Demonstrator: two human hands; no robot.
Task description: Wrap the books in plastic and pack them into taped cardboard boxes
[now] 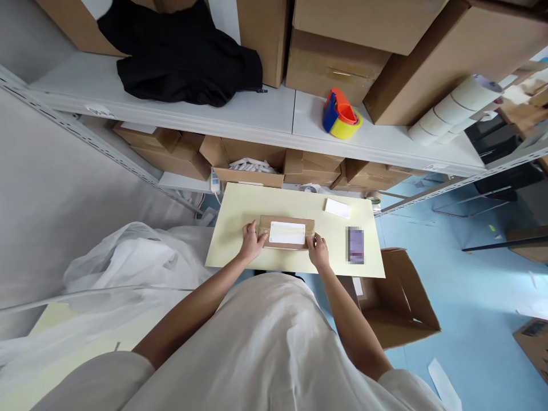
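Note:
A narrow brown cardboard box (286, 219) lies flat on the pale yellow table (240, 200), with a white label (287, 233) on its upper face. Clear tape shows near the box's ends. My left hand (252, 242) grips the left end, thumb on top and fingers at the side. At the right end, my right hand (318, 251) holds the box in the same way. To the right on the tabletop are a small stack of white cards or labels (337, 208) and a blurred purple rectangular item (355, 245).
Above the table runs a grey shelf (274, 117) with a tape dispenser (341, 117), black cloth (188, 63), white rolls (454, 108) and large boxes. An open carton (398, 297) stands on the floor at right. White plastic sheeting (137, 257) is heaped at left.

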